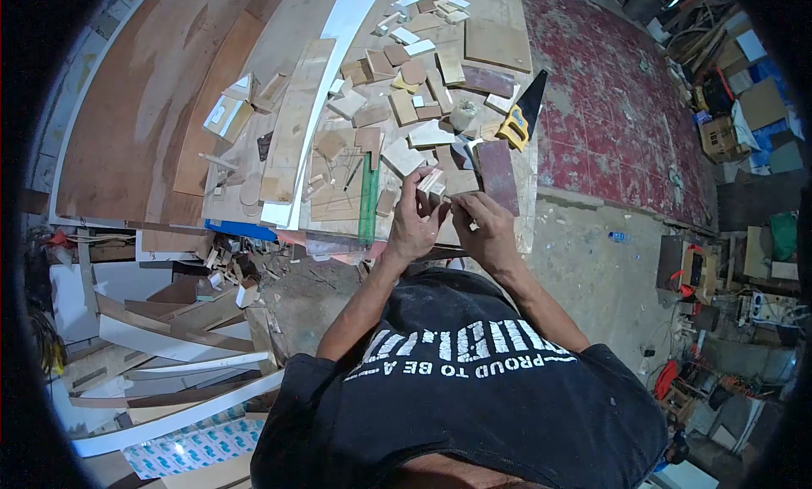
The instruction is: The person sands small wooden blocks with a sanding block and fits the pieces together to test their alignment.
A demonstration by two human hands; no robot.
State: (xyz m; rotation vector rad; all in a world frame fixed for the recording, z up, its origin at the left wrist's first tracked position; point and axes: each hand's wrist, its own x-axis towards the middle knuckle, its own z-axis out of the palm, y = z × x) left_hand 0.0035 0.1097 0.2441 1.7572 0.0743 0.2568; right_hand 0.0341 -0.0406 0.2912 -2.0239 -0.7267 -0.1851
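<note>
My left hand [413, 224] grips a small block of pale, layered wood [432, 183] near the front edge of the workbench. Close beside it, my right hand [489, 233] is closed in a pinch, its fingertips almost meeting those of the left. What the right fingers pinch is too small to make out. A dark reddish-brown board [497, 178] lies just beyond the right hand. To the left of my hands are a green ruler [369, 203] and a pencil [352, 174] on a wooden board. A yellow-handled handsaw [523, 117] rests at the bench's right edge.
Many wood offcuts [413, 72] cover the middle of the workbench [509, 239]. Long white strips [326, 87] and large brown panels [127, 91] lie leftward. Scrap boards [182, 349] are piled on the floor at lower left. Boxes and tools [721, 140] line the right side.
</note>
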